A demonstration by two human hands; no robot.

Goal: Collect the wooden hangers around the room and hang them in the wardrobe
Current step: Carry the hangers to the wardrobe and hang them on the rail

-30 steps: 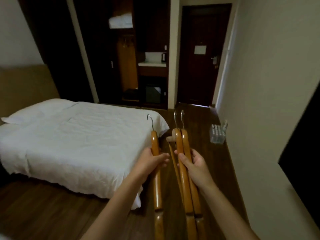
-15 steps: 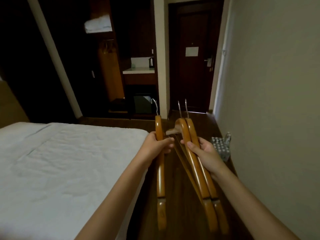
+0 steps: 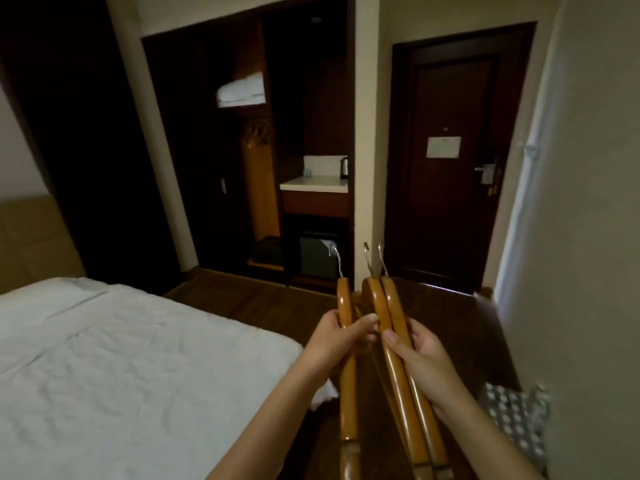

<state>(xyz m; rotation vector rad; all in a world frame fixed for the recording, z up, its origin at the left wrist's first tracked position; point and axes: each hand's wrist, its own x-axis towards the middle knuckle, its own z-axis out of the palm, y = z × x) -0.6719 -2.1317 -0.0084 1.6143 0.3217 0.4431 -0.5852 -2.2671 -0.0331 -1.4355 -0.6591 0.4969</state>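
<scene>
Left hand (image 3: 341, 336): I wrap its fingers round one wooden hanger (image 3: 344, 299), smooth, glossy and amber, with a thin metal hook (image 3: 338, 263) pointing away from me. Right hand (image 3: 420, 355): I clasp a pair of hangers (image 3: 379, 306) of the same curved, varnished wood, pressed flat together just beside the first. Ahead of both hands, well apart, stands the dark open wardrobe (image 3: 214, 150), with a folded white blanket (image 3: 241, 90) on its shelf. Left of my left hand lies the bed (image 3: 138, 358), its white cover wrinkled. The pale notice (image 3: 443, 147) on the door (image 3: 450, 220) is too blurred to read.
</scene>
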